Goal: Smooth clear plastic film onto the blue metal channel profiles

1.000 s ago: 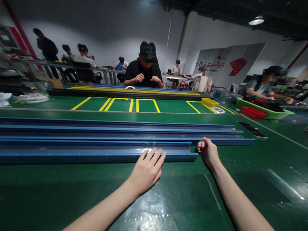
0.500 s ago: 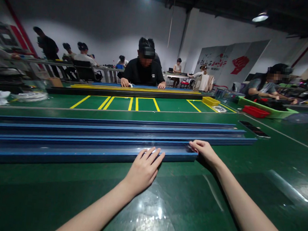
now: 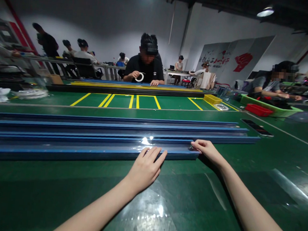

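Observation:
Long blue channel-shaped strips lie side by side across the green table. Over the front edge of the nearest blue strip [image 3: 87, 154], my left hand [image 3: 145, 170] rests with its fingers spread, the tips reaching into its trough. At that strip's right end, my right hand [image 3: 206, 150] is closed in a pinch. A small, partly hidden item shows at its fingertips, too small to name. Farther back lie another blue strip [image 3: 234, 140] and the rearmost blue strip [image 3: 116, 119]. A shiny clear sheet [image 3: 146, 218] lies on the table below my left hand.
A phone [image 3: 257, 127] lies right of the strips. Beyond are yellow tape markings [image 3: 138, 102], a yellow tray [image 3: 212, 99], a red tray [image 3: 259, 110] and a green bin [image 3: 285, 111]. Across the table, a co-worker holds a white tape roll [image 3: 140, 77].
Both hands stay at nearly the same places on the near strip. Bright glare now shows in the trough above my left hand. The co-worker opposite has raised the tape roll.

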### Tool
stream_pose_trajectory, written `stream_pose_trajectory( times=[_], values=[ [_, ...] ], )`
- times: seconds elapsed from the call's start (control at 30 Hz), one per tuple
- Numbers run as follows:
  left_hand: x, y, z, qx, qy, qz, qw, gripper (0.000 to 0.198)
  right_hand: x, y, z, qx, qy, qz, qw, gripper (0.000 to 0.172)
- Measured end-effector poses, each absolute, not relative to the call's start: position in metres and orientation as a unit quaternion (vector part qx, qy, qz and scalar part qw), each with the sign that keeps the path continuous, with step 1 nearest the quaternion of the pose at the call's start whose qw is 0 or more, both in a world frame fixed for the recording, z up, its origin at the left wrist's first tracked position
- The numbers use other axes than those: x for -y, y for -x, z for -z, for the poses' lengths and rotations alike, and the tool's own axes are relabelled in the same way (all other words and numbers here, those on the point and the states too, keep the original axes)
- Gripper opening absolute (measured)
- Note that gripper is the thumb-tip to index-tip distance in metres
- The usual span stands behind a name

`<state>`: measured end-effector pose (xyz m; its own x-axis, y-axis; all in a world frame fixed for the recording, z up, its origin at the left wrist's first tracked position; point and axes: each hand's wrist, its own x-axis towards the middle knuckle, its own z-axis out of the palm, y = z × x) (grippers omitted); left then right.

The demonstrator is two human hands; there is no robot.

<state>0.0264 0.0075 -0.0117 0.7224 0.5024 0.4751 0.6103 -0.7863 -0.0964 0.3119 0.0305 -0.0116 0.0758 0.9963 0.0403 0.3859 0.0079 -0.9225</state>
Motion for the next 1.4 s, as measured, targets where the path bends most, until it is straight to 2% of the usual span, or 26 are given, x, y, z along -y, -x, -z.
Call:
stream_pose_trajectory(
  times=[0.7,1.13,1.27,1.4],
  values=[
    [-0.008,-0.028,0.008,0.322,0.916,0.205,0.120,0.043,-0.030,-0.316,0.014,0.571,0.588,-0.389,0.421,0.024],
    [-0.007,-0.031,0.005,0.345,0.909,0.212,0.100,0.040,-0.032,-0.317,0.017,0.590,0.594,-0.380,0.394,0.027],
    [-0.005,-0.034,-0.006,0.368,0.907,0.190,0.069,0.036,-0.035,-0.318,0.019,0.599,0.594,-0.381,0.378,0.029],
    [-0.005,-0.041,-0.016,0.428,0.883,0.186,0.052,0.040,-0.035,-0.319,0.018,0.609,0.592,-0.386,0.361,0.029]
  ],
)
